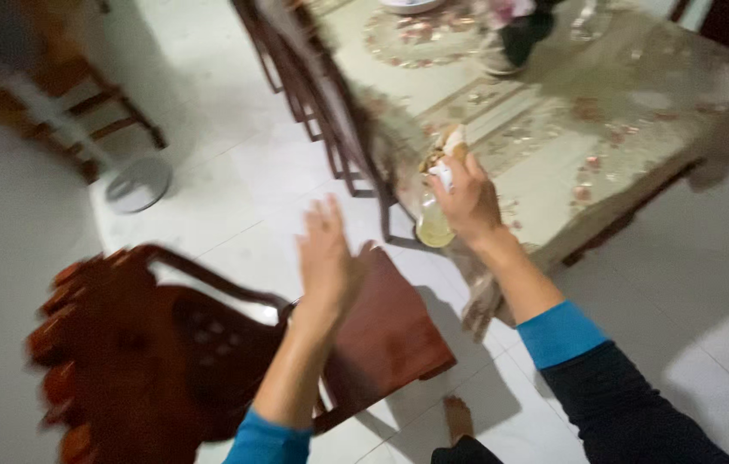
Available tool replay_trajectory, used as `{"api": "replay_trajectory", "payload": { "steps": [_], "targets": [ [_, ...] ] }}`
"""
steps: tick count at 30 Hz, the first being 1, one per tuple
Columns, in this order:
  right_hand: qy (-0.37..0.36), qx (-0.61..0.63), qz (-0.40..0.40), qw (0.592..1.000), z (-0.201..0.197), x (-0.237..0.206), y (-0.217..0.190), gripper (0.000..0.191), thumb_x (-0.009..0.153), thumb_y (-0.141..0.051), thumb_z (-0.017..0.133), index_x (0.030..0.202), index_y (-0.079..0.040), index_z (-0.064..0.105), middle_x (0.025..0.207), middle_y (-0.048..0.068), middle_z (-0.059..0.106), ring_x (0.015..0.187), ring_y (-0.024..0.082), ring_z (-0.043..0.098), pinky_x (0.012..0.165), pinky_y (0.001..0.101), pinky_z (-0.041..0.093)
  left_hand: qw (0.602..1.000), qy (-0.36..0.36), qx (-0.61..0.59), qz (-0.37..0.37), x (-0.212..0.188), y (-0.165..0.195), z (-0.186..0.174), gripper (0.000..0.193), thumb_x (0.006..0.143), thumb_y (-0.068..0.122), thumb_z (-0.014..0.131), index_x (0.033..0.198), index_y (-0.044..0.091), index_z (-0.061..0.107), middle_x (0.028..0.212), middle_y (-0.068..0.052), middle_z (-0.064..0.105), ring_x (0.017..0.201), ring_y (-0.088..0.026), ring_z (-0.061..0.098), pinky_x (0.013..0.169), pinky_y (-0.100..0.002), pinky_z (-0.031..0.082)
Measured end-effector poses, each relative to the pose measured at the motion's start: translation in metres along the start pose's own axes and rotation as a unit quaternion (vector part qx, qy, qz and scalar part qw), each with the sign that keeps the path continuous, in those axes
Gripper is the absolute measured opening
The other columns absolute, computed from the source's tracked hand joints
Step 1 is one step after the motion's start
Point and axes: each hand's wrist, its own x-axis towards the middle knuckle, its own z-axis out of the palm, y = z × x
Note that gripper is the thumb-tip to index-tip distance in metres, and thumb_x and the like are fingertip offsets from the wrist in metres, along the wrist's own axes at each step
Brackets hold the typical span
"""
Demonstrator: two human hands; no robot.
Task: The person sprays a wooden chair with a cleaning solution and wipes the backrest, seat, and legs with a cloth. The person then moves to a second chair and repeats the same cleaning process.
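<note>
My right hand grips a clear spray bottle with yellowish liquid, together with a crumpled cloth at its top, held over the near edge of a dining table covered in a floral cloth. My left hand is held flat with fingers together and empty, above the seat of a dark red wooden chair. Both forearms wear blue cuffs under dark sleeves. The picture is motion-blurred.
The chair's carved back fills the lower left. Other dark chairs stand tucked at the table's left side. A white standing fan base and a wooden stool are on the white tile floor. A dark vase stands on the table. My foot shows below.
</note>
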Motion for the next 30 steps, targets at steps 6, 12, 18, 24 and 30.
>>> {"api": "replay_trajectory", "payload": {
  "steps": [6, 12, 18, 24, 30],
  "targets": [
    [0.031, -0.008, 0.076, 0.997, -0.036, 0.020, 0.086, 0.036, 0.090, -0.021, 0.074, 0.120, -0.002, 0.066, 0.106, 0.025, 0.062, 0.098, 0.046, 0.062, 0.082, 0.0516, 0.052, 0.958, -0.169, -0.230, 0.035, 0.094, 0.127, 0.142, 0.089, 0.086, 0.025, 0.070, 0.161, 0.004, 0.027, 0.129, -0.031, 0.065, 0.120, -0.042, 0.066, 0.104, -0.042, 0.050],
    [0.058, -0.016, 0.113, 0.992, -0.059, 0.026, 0.157, 0.034, 0.089, -0.020, 0.073, 0.118, -0.003, 0.065, 0.109, 0.023, 0.062, 0.099, 0.044, 0.062, 0.084, 0.0506, 0.052, 0.914, -0.195, -0.349, 0.073, 0.137, 0.186, 0.242, 0.088, 0.080, 0.005, 0.063, 0.160, 0.009, 0.026, 0.145, -0.023, 0.055, 0.125, -0.037, 0.062, 0.101, -0.041, 0.050],
    [0.011, -0.031, 0.200, 0.979, -0.060, 0.013, 0.199, 0.033, 0.093, -0.022, 0.072, 0.119, -0.003, 0.063, 0.109, 0.022, 0.061, 0.102, 0.043, 0.062, 0.087, 0.0501, 0.052, 0.878, -0.273, -0.394, 0.000, 0.137, 0.203, 0.286, 0.089, 0.078, -0.005, 0.055, 0.161, 0.010, 0.028, 0.148, -0.023, 0.054, 0.132, -0.039, 0.056, 0.102, -0.043, 0.048],
    [-0.006, -0.038, 0.211, 0.977, -0.053, 0.009, 0.211, 0.040, 0.091, -0.024, 0.072, 0.123, -0.003, 0.062, 0.110, 0.022, 0.060, 0.104, 0.043, 0.062, 0.087, 0.0502, 0.052, 0.838, -0.245, -0.486, 0.022, 0.137, 0.204, 0.305, 0.095, 0.075, -0.013, 0.054, 0.161, 0.008, 0.019, 0.163, -0.017, 0.033, 0.147, -0.030, 0.039, 0.109, -0.035, 0.042],
    [-0.058, -0.090, 0.233, 0.967, -0.082, 0.044, 0.193, 0.050, 0.081, -0.044, 0.083, 0.111, -0.008, 0.067, 0.096, 0.015, 0.060, 0.088, 0.031, 0.057, 0.075, 0.0471, 0.046, 0.806, -0.308, -0.489, -0.127, 0.145, 0.210, 0.273, 0.086, 0.086, -0.001, 0.054, 0.164, 0.015, 0.021, 0.158, -0.022, 0.042, 0.133, -0.046, 0.047, 0.097, -0.052, 0.048]
  ]
}}
